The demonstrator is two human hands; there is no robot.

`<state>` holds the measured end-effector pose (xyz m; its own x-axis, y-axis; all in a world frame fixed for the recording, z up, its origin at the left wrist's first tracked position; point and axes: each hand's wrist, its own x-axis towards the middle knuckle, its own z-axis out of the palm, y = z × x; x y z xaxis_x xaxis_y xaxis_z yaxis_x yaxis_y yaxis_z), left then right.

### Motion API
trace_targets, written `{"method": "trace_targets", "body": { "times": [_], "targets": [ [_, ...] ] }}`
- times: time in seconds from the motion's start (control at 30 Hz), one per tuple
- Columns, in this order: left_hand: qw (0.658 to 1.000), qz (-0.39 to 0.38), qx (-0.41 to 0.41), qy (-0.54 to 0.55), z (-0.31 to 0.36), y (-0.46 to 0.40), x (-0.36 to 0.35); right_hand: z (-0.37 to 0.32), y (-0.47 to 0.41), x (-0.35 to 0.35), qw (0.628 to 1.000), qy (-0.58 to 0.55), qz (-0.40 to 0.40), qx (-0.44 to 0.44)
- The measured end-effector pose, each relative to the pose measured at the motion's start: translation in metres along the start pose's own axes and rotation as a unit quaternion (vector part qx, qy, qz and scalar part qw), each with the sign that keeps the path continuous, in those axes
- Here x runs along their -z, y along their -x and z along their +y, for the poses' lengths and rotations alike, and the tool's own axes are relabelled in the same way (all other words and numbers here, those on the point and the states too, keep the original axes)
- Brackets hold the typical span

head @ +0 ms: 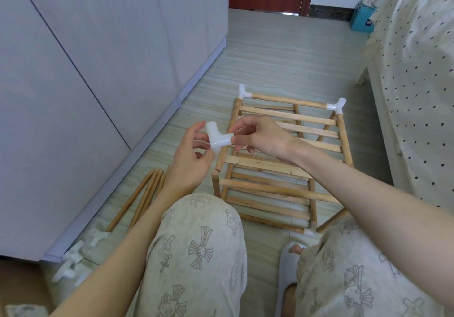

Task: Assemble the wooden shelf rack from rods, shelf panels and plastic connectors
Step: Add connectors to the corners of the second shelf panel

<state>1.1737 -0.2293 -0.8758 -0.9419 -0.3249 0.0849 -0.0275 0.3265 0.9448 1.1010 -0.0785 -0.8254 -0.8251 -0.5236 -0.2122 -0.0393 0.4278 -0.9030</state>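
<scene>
**Both hands on one connector, above the half-built rack**

White plastic connector held mid-air over the rack's left edge. Left hand pinches its near side, right hand pinches its right-pointing socket. Rack frame lies flat on the floor at 3 o'clock of the connector. Loose rods at 7 o'clock, spare connectors past them by the cabinet.

Bare floor lies open beyond the rack, hemmed by wardrobe left, bed right.
</scene>
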Motion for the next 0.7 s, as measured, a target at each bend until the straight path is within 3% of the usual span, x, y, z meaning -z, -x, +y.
{"method": "trace_targets", "body": {
  "times": [0.33,0.7],
  "targets": [
    [0.997,0.018,0.032,0.064,-0.009,-0.003,0.0,0.001,0.0,-0.002,0.999,0.019,-0.018,0.034],
    [0.994,0.048,0.047,0.091,-0.015,-0.005,0.001,0.003,-0.001,-0.009,0.999,0.016,-0.025,-0.027]
  ]
}}
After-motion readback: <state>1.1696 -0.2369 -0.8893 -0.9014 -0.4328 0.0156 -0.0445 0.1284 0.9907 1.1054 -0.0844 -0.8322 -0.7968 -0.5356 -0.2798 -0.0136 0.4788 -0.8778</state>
